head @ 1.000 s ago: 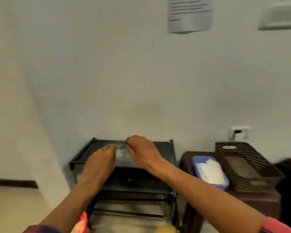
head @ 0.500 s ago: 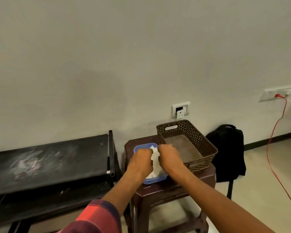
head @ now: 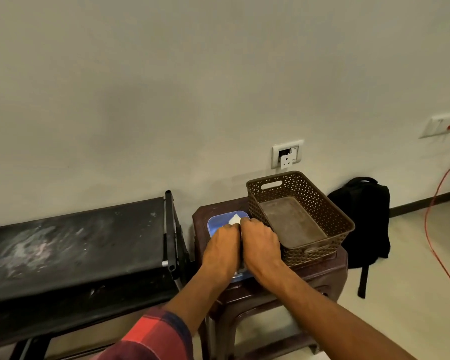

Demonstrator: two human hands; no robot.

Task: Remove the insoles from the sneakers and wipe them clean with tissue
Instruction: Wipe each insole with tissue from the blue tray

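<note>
As left hand point(head: 222, 246), right hand point(head: 260, 242) meet, one tissue point(head: 235, 219), one basket point(head: 312, 196).

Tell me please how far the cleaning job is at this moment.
Done: nothing that shows; no sneakers or insoles are in view. In hand: the left hand and the right hand are down in the blue tray, at the white tissue. To do: taking out the insoles and wiping them.
</note>
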